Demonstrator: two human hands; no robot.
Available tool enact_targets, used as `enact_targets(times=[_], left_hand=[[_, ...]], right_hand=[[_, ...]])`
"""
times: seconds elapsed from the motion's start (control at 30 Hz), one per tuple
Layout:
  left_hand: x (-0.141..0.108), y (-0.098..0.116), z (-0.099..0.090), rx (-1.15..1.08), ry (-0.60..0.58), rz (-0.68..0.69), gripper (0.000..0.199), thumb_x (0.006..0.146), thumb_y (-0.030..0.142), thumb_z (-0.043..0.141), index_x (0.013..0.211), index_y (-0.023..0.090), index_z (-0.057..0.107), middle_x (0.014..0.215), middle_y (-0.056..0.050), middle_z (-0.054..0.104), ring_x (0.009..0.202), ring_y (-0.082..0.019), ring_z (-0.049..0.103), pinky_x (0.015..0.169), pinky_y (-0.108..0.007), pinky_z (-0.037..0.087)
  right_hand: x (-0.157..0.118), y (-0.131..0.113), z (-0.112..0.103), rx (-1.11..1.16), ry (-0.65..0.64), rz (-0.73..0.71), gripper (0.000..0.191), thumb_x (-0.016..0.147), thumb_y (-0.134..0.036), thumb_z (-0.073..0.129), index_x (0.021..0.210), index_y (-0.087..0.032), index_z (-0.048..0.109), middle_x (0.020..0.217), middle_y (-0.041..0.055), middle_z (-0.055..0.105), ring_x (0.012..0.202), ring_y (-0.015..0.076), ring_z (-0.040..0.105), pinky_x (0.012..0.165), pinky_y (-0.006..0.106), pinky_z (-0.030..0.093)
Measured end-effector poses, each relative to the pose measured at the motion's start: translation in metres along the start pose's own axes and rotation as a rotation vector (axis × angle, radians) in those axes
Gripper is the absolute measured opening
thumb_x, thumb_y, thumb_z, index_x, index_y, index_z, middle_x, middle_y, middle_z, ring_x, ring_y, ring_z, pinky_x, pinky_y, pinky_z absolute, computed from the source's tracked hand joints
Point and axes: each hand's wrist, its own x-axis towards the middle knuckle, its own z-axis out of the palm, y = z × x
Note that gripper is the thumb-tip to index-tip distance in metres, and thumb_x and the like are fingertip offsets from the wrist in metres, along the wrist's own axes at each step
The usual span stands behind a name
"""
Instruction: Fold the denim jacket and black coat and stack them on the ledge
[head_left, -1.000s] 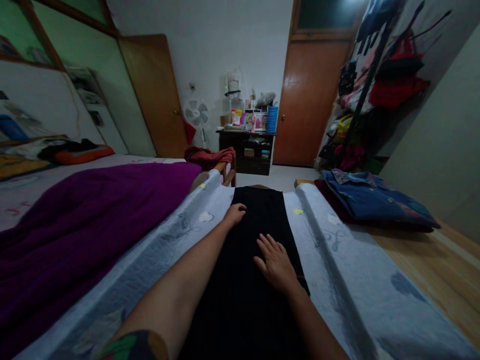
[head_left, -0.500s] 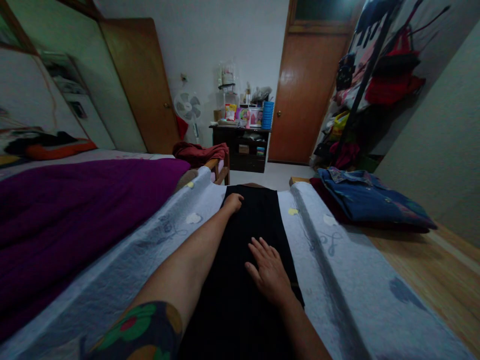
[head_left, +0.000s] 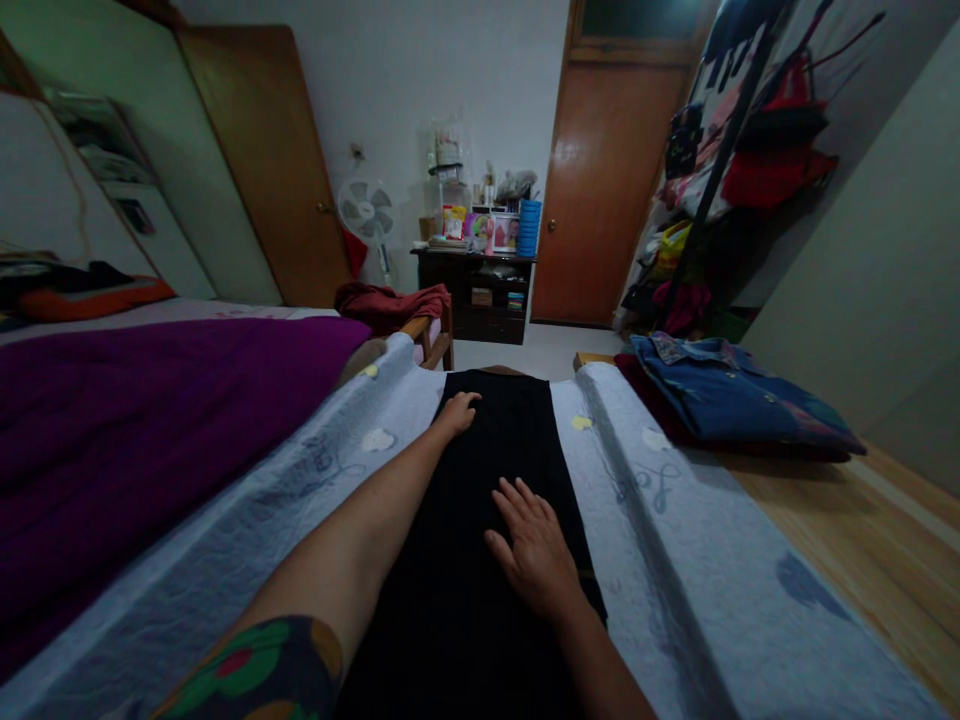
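Observation:
A long black garment [head_left: 480,500], its kind not clear, lies spread lengthwise in front of me on a pale patterned bed cover. My left hand [head_left: 458,412] reaches to its far end and rests near the left edge, fingers lying on the cloth with one stretched out. Closer to me, my right hand [head_left: 534,545] lies flat on the right half of the garment, its fingers spread. Neither hand grips the fabric visibly. The near end of the garment runs out of the frame below.
Folded denim clothing [head_left: 739,400] sits on a dark red piece at the right, on a wooden surface [head_left: 795,500]. A purple blanket [head_left: 165,410] covers the left. Beyond stand a fan [head_left: 367,210], a dark cabinet [head_left: 476,310] and a wooden door [head_left: 607,190].
The view has shifted slightly, moving the room a little to the left in the picture. Both hands stay at nearly the same places on the black garment.

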Motion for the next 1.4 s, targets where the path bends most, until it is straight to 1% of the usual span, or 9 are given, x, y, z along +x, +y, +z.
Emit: enact_targets(times=[0.17, 0.47, 0.63, 0.73, 0.93, 1.07, 1.13, 1.3, 1.4], left_hand=[[0.004, 0.002, -0.004, 0.081, -0.04, 0.057, 0.048, 0.078, 0.012, 0.054, 0.125, 0.019, 0.059, 0.122, -0.008, 0.061, 0.115, -0.019, 0.056, 0.103, -0.027, 0.038], [-0.005, 0.01, 0.002, 0.25, 0.02, 0.05, 0.049, 0.089, 0.015, 0.04, 0.139, 0.017, 0.041, 0.141, -0.013, 0.042, 0.132, -0.023, 0.038, 0.109, -0.037, 0.03], [-0.017, 0.006, 0.014, 0.316, -0.075, 0.063, 0.052, 0.091, 0.026, 0.043, 0.142, 0.024, 0.035, 0.147, -0.011, 0.037, 0.132, -0.029, 0.038, 0.103, -0.045, 0.036], [-0.022, 0.006, 0.013, 0.341, -0.135, 0.077, 0.057, 0.09, 0.034, 0.048, 0.144, 0.027, 0.032, 0.149, -0.011, 0.034, 0.134, -0.028, 0.036, 0.103, -0.044, 0.036], [-0.031, 0.006, 0.008, 0.417, -0.036, 0.117, 0.06, 0.09, 0.042, 0.046, 0.146, 0.027, 0.029, 0.159, -0.008, 0.011, 0.144, -0.03, 0.01, 0.113, -0.045, 0.021], [-0.031, 0.004, 0.012, 0.424, -0.159, 0.104, 0.061, 0.093, 0.05, 0.034, 0.147, 0.022, 0.028, 0.159, -0.01, 0.012, 0.144, -0.03, 0.014, 0.11, -0.046, 0.026], [-0.032, 0.006, 0.013, 0.435, -0.154, 0.083, 0.063, 0.092, 0.052, 0.035, 0.147, 0.023, 0.027, 0.159, -0.009, 0.012, 0.143, -0.031, 0.015, 0.11, -0.049, 0.025], [-0.05, 0.026, 0.005, 0.55, -0.021, 0.171, 0.051, 0.089, 0.035, 0.047, 0.139, 0.024, 0.044, 0.159, -0.007, 0.01, 0.144, -0.03, 0.012, 0.112, -0.05, 0.018], [-0.075, 0.041, -0.007, 0.513, -0.099, 0.28, 0.044, 0.087, 0.02, 0.044, 0.129, 0.021, 0.054, 0.152, -0.009, 0.032, 0.141, -0.028, 0.023, 0.113, -0.049, 0.018]], right_hand=[[0.0, -0.001, -0.001, -0.005, 0.002, 0.004, 0.052, 0.092, -0.046, 0.043, 0.141, -0.028, 0.043, 0.15, -0.0005, 0.034, 0.141, 0.0252, 0.025, 0.113, 0.046, 0.023], [0.0, 0.002, 0.002, 0.013, 0.038, -0.006, 0.048, 0.093, -0.04, 0.043, 0.138, -0.025, 0.047, 0.148, 0.002, 0.039, 0.14, 0.0235, 0.029, 0.112, 0.046, 0.025], [-0.001, 0.0, 0.001, -0.001, 0.046, -0.011, 0.048, 0.091, -0.038, 0.046, 0.137, -0.023, 0.047, 0.147, 0.0029, 0.041, 0.139, 0.0242, 0.03, 0.112, 0.047, 0.026], [-0.001, 0.0, 0.0, 0.004, 0.043, -0.006, 0.049, 0.091, -0.038, 0.046, 0.137, -0.022, 0.047, 0.147, 0.0028, 0.04, 0.139, 0.024, 0.03, 0.112, 0.046, 0.026], [-0.001, 0.001, 0.002, 0.021, 0.039, 0.001, 0.049, 0.091, -0.038, 0.046, 0.138, -0.024, 0.047, 0.148, 0.0013, 0.039, 0.14, 0.0229, 0.028, 0.113, 0.045, 0.023], [0.0, 0.001, 0.002, 0.024, 0.037, 0.007, 0.049, 0.09, -0.039, 0.048, 0.137, -0.024, 0.047, 0.148, 0.0007, 0.04, 0.14, 0.0217, 0.028, 0.113, 0.043, 0.022], [0.0, 0.002, 0.002, 0.025, 0.036, 0.011, 0.049, 0.09, -0.038, 0.049, 0.137, -0.024, 0.047, 0.148, 0.0006, 0.04, 0.139, 0.0212, 0.028, 0.114, 0.043, 0.022], [0.0, 0.003, 0.004, 0.013, 0.038, 0.003, 0.049, 0.09, -0.038, 0.048, 0.137, -0.024, 0.047, 0.148, 0.0017, 0.04, 0.139, 0.0209, 0.029, 0.113, 0.042, 0.023], [0.0, 0.003, 0.004, -0.005, 0.05, -0.008, 0.049, 0.091, -0.039, 0.048, 0.137, -0.024, 0.047, 0.148, 0.0023, 0.041, 0.139, 0.0207, 0.029, 0.112, 0.042, 0.023]])
